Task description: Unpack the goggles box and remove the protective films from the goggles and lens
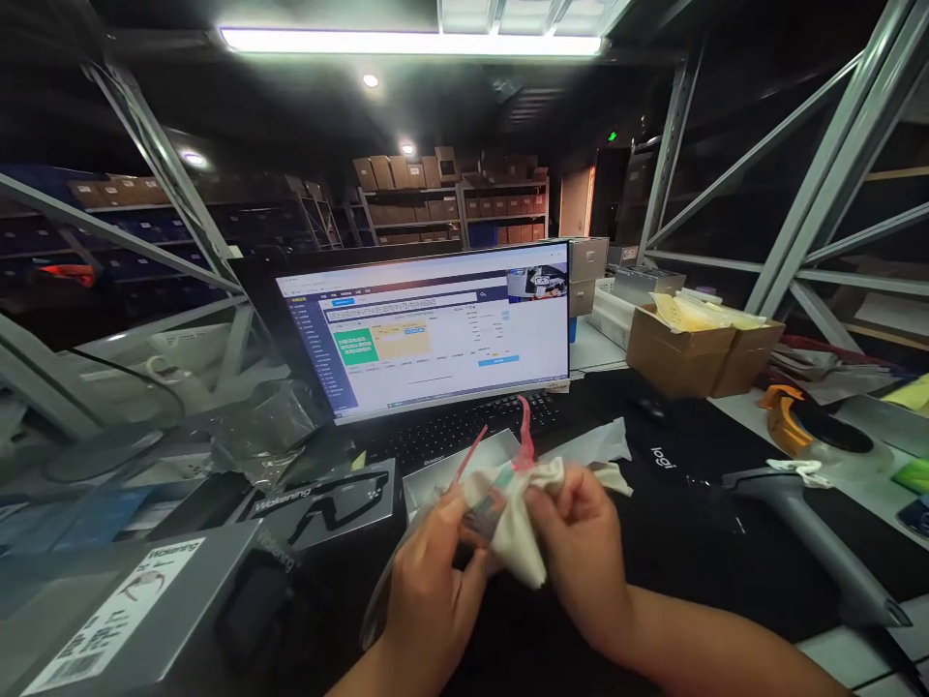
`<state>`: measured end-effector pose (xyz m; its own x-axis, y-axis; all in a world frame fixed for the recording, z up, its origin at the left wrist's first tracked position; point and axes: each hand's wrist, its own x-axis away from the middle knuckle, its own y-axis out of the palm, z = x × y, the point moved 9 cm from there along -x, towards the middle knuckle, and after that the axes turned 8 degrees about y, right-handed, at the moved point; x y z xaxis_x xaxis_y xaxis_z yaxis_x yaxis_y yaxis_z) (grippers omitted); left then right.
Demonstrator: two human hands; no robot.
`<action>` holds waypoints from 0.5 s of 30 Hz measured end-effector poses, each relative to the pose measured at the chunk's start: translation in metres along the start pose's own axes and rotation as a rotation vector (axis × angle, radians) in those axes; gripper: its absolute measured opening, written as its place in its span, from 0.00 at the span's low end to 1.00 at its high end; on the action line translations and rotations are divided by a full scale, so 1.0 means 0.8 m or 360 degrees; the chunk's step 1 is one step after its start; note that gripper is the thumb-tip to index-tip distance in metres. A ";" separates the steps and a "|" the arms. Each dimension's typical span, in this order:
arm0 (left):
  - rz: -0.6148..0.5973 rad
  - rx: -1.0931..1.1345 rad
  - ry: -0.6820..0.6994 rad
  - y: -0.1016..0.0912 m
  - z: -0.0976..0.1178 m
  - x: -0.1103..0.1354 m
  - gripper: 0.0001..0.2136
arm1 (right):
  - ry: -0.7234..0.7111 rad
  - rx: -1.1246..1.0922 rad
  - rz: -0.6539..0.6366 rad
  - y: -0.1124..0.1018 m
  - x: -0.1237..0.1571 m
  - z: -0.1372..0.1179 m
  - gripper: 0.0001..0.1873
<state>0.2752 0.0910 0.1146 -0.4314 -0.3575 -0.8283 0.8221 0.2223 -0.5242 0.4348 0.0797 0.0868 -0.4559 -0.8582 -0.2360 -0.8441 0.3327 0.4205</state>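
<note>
My left hand (432, 571) is closed on a pair of glasses (525, 426) with pink temples that point away from me. Its lens area is partly hidden by my fingers and a cream cloth (517, 542). The cloth is pinched in my closed right hand (584, 542) and lies against the glasses, its corner hanging down between my hands. Just behind them lies an open white box (428, 476) in front of the keyboard (464, 426).
A monitor (435, 339) stands ahead. At left are a grey box (137, 620) and a flat box picturing eyewear (334, 503). On the right lie a barcode scanner (820, 532), a mouse (648, 407), an orange tape dispenser (788, 426) and cardboard boxes (674, 358).
</note>
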 end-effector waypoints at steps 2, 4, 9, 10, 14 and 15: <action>-0.0045 0.0064 -0.0079 0.002 -0.005 0.002 0.18 | -0.0172 0.0224 -0.0051 0.009 0.013 -0.002 0.23; -0.0072 0.0107 -0.0080 0.003 -0.005 0.001 0.20 | -0.0238 0.0353 -0.0155 0.019 0.015 -0.007 0.24; -0.0036 0.0094 0.0079 -0.002 0.009 -0.011 0.21 | 0.0177 -0.0027 -0.0217 0.010 -0.016 -0.017 0.27; -0.0025 0.0082 0.0108 -0.004 0.015 -0.013 0.21 | 0.0248 -0.0085 -0.0181 0.007 -0.018 -0.017 0.27; -0.0057 0.0127 0.0041 -0.001 0.023 -0.012 0.18 | 0.0072 0.0268 0.0114 -0.015 0.001 -0.011 0.25; -0.0053 0.0154 0.0017 0.000 0.022 -0.011 0.17 | -0.0089 0.0445 0.0199 -0.023 0.011 -0.011 0.25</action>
<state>0.2852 0.0784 0.1254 -0.4627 -0.3537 -0.8129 0.8389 0.1218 -0.5305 0.4488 0.0627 0.0847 -0.5696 -0.7834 -0.2487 -0.8217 0.5359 0.1941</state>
